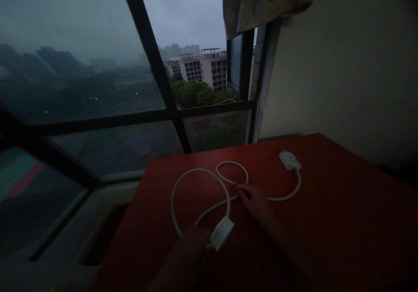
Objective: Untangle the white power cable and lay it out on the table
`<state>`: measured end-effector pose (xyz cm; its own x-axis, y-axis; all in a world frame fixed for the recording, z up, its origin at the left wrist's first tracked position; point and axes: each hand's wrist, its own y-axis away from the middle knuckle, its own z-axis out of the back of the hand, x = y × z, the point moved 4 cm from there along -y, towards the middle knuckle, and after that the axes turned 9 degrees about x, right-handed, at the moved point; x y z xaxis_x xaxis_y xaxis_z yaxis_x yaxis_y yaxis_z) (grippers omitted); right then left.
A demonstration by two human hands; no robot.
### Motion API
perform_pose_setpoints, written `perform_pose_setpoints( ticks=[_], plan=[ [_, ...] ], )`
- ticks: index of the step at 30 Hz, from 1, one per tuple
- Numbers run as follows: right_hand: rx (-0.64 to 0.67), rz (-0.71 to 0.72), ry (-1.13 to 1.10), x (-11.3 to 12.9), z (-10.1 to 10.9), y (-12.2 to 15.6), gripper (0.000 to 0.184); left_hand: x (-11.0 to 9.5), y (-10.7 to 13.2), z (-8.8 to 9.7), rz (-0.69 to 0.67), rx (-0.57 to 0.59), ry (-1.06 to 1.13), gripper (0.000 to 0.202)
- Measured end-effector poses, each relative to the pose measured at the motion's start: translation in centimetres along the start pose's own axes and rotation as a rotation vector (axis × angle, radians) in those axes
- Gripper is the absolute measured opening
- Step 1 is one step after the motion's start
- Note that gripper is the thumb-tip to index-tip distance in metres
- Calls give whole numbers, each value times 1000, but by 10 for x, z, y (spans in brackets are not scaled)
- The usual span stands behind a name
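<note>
A white power cord (172,200) lies in loops over the reddish table. At its far right end sits a small white socket block (289,159), flat on the wood. A white plug (222,233) is at the other end, beside the fingers of my left hand (192,246), which are closed around the cord near the plug. My right hand (256,203) pinches the cord between thumb and forefinger, close to where the loops cross. The scene is dim, and the lower part of my left hand is dark.
The red-brown table (339,187) meets a pale wall (339,74) at the right. Dark window frames (173,113) run along its far and left sides, with one pane open. A patterned cloth (264,5) hangs above.
</note>
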<state>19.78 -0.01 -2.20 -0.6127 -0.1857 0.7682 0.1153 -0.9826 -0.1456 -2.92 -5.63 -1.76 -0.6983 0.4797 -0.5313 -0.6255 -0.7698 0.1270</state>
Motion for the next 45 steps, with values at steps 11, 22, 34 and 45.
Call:
perform_pose_setpoints(
  ticks=[11,22,34,45],
  plan=[
    [-115,31,270,-25,19,-4,23,-21,18,10,-154,16,-429,40],
    [-102,143,-17,-10,21,-3,24,77,29,70,137,-142,-240,45],
    [-258,184,-86,9,30,8,23,87,25,73,456,-280,-207,39],
    [-326,115,27,-3,34,5,27,60,0,75,477,-177,-335,33]
  ],
)
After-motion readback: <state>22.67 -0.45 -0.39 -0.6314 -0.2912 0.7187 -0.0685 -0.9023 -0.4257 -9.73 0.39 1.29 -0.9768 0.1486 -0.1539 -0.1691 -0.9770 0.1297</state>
